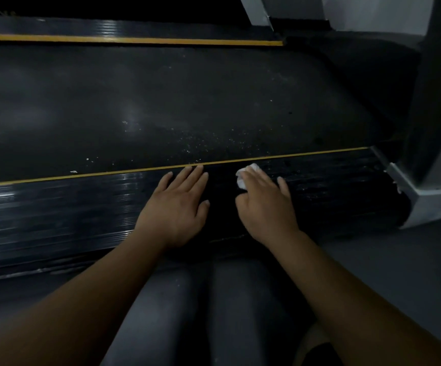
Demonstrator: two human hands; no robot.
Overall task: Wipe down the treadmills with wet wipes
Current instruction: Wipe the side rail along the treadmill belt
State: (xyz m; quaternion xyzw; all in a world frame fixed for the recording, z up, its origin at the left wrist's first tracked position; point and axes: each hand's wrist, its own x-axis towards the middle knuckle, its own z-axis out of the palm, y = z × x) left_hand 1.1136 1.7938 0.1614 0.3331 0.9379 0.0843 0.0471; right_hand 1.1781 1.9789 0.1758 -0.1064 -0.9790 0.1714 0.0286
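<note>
Dim light; grey floor (399, 260); pale wall (372, 9)

1. The right hand (264, 204) hides most of the wet wipe (242, 179).
2. The treadmill belt (161, 101) runs off the left edge.
3. The side rail (55, 215) is blurred along its left stretch.

left hand (177, 207): bare, nails cut short
right hand (267, 204): bare
forearms (82, 299): uncovered right to the frame edge
trousers (161, 313): dark grey, smooth, close-fitting, both legs; faint pale smudges on left thigh
footwear: too dim to tell
</note>
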